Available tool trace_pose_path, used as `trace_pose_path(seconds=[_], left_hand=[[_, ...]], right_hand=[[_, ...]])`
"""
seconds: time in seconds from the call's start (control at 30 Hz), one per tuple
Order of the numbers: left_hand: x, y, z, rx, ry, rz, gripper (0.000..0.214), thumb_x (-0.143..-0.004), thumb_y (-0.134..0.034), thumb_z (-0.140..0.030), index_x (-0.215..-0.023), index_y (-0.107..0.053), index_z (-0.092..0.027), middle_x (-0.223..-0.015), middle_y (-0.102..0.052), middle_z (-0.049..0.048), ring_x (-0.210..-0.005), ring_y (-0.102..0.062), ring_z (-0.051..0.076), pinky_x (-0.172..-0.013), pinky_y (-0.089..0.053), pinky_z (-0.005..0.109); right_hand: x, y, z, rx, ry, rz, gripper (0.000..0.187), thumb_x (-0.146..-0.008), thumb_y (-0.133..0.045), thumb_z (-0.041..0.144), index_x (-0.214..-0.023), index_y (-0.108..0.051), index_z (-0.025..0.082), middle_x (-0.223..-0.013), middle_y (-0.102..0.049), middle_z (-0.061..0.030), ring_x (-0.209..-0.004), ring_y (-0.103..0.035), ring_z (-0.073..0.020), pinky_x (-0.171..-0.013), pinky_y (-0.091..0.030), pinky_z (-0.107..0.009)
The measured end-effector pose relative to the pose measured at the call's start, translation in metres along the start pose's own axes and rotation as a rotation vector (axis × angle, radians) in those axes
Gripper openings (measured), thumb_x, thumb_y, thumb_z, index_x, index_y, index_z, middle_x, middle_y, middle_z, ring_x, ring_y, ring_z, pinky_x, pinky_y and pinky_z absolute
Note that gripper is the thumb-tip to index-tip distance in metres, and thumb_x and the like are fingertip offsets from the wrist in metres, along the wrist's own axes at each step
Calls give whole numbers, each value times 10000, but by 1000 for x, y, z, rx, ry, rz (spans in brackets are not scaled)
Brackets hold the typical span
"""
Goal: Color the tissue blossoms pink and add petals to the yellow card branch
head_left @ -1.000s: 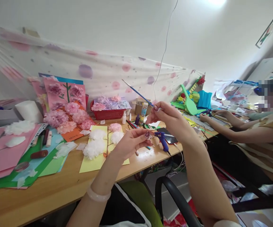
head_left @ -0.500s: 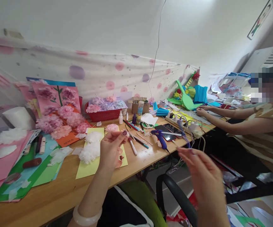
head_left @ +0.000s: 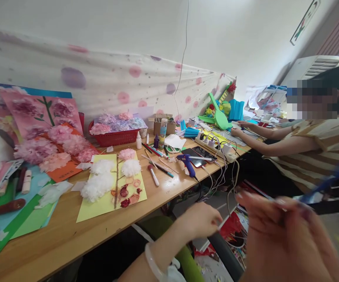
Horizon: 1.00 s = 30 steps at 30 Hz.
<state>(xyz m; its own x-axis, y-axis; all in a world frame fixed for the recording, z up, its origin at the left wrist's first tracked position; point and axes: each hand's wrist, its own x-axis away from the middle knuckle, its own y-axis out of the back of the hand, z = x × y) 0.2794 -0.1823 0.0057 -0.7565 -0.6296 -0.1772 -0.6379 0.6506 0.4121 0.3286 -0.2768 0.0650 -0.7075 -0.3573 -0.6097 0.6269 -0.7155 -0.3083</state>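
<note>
My left hand [head_left: 200, 221], with a white bangle [head_left: 154, 263] at the wrist, hangs past the table's front edge, over the dark chair arm. Its fingers curl away and are blurred, so their grip does not show. Close to the camera, my right hand [head_left: 289, 235] is blurred, thumb and fingers pinched together; whatever lies between them is hidden. A smeared blue shape [head_left: 330, 182] shows just behind its fingertips. On the table lies a yellow sheet [head_left: 94, 211] with white tissue-paper flowers [head_left: 95, 186], a pink flower [head_left: 127, 154], a brown stem strip and dark red blotches.
A blue glue gun [head_left: 188, 166] lies by a tablet and a power strip [head_left: 216, 150] with hanging cables. Brushes, pens and bottles are scattered behind. A red basket [head_left: 113, 139] holds paper flowers. At right, another person in a striped top [head_left: 310, 145] works with their hands on the table.
Both hands have moved away from above the yellow sheet and table front, down and to the right. The view has turned right. The white flowers and red blotches are now uncovered.
</note>
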Motion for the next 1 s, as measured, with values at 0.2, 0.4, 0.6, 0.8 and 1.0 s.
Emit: trace_pose_path(seconds=[0.2,0.4,0.6,0.8,1.0], left_hand=[[21,82,4,215,188,-191,299,-840,-574,-273,-1102,-675,-169,-906,-722,98,-567,-680,165,-392,-471,211],[21,82,-14,547,108,-143,413,-774,-714,-403,-1135,-690,-206,-1078,-692,105,-619,-661,123,-362,-436,151],[17,77,-1,567,147,-285,248,-827,-644,-383,-867,-743,-160,-729,-727,61,-498,-624,121,-395,-455,183],[29,49,22,-141,-157,-302,403,-872,-460,-79,-1220,-634,-186,-1329,-616,175,-1210,-595,281,-1039,-436,534],[61,53,40,-556,-246,-303,282,-897,-502,-138,-1103,-682,-206,-739,-743,57,-713,-691,205,-1065,-409,507]], right_hand=[[-31,-17,-25,-76,-408,159,287,-889,-614,440,-747,-559,197,-803,-773,-73,-875,-748,-288,-894,-540,-507],[-20,-27,-30,-88,-582,367,305,-871,-598,510,-764,-533,231,-900,-776,-52,-795,-749,-251,-769,-598,-415],[-24,-23,-29,80,-558,382,319,-828,-627,553,-771,-569,244,-871,-774,-56,-611,-726,-247,-579,-594,-380],[-18,-13,-17,367,-179,193,308,-895,-615,430,-1098,-701,216,-870,-775,-61,-667,-725,-190,-682,-585,-327],[-4,-27,-33,247,-200,465,272,-918,-599,338,-1169,-670,262,-926,-774,-46,-796,-738,-204,-662,-605,-314]])
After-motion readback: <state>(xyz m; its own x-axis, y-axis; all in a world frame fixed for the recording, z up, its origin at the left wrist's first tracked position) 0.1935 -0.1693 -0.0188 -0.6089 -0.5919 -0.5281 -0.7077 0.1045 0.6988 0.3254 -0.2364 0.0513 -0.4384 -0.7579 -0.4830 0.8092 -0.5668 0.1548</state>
